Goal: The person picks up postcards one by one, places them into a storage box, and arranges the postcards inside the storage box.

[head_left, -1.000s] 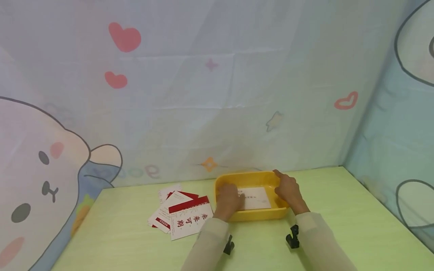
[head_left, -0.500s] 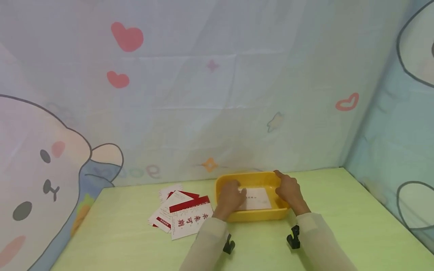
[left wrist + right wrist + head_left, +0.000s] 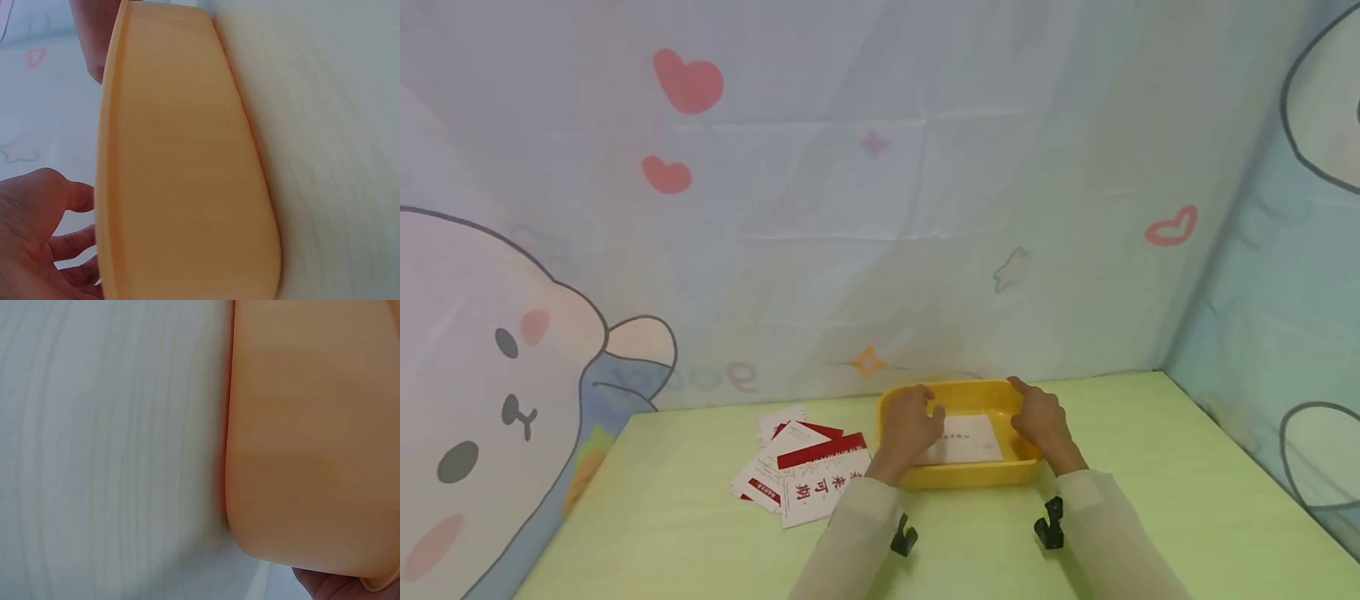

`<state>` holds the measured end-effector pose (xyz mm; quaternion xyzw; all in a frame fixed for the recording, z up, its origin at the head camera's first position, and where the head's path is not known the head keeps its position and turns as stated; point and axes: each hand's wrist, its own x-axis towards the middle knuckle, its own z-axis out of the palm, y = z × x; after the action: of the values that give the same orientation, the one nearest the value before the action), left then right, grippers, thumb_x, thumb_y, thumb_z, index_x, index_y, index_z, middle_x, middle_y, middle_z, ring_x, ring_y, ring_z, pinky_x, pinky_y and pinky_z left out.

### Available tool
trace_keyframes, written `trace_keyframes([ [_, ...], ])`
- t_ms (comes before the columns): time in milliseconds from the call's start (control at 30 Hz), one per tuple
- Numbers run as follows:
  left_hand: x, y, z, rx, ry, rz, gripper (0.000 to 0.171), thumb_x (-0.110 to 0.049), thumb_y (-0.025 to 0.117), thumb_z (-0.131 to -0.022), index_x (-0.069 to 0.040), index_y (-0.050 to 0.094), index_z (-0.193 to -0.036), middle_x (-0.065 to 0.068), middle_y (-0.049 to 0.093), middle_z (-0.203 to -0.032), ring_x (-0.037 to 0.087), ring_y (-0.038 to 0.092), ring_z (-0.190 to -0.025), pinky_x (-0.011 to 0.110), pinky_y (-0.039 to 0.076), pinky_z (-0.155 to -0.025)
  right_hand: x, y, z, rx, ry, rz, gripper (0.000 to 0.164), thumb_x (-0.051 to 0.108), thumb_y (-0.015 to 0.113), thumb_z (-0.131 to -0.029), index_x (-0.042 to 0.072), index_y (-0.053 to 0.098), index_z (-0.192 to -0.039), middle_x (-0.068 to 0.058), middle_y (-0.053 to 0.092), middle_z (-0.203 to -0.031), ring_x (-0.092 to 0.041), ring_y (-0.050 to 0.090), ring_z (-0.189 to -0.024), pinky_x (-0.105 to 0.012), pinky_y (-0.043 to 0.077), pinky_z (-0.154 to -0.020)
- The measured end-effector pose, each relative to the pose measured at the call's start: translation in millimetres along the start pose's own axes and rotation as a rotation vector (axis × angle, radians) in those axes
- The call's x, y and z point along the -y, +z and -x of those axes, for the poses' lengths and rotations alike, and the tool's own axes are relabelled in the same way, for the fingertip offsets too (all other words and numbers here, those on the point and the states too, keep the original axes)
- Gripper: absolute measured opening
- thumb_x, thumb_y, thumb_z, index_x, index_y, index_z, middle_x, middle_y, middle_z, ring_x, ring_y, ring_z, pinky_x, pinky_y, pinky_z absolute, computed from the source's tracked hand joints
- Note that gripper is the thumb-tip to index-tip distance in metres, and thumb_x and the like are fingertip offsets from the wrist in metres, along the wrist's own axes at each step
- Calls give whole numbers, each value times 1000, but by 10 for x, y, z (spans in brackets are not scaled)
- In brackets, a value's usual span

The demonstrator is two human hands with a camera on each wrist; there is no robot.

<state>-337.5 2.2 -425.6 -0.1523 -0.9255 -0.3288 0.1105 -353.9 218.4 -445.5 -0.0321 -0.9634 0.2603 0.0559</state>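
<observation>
A shallow yellow plastic tray (image 3: 970, 476) stands on the table near its back edge. Inside lies a white card (image 3: 972, 439) with a line of small print. Over the tray's left end is my left hand (image 3: 913, 425), its fingers apart and loosely bent with nothing in them; the left wrist view has this hand (image 3: 37, 231) just past the rim. My right hand (image 3: 1043, 425) grips the right end, thumb on the inside and fingers round the outside. Beneath that end, fingers (image 3: 322, 584) show in the right wrist view.
Left of the tray, several red-and-white printed cards (image 3: 823, 492) lie overlapping in a loose pile on the pale green table (image 3: 685, 533). Right behind the table hangs a cartoon-printed cloth (image 3: 820, 250), with another cloth side at the right.
My left hand has risen from the card inside the tray toward its left rim, fingers loosening and spreading. The right hand keeps its grip, and the tray stays in place.
</observation>
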Motion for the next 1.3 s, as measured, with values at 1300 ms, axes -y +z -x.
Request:
trace_keyframes([
  [1300, 411, -520, 112, -168, -75, 134, 35, -23, 56, -99, -2, 56, -128, 19, 60, -121, 32, 61, -104, 46, 52, -91, -8, -22, -44, 6, -13, 8, 66, -2, 55, -84, 2, 41, -149, -36, 55, -133, -26, 46, -67, -29, 38, -52],
])
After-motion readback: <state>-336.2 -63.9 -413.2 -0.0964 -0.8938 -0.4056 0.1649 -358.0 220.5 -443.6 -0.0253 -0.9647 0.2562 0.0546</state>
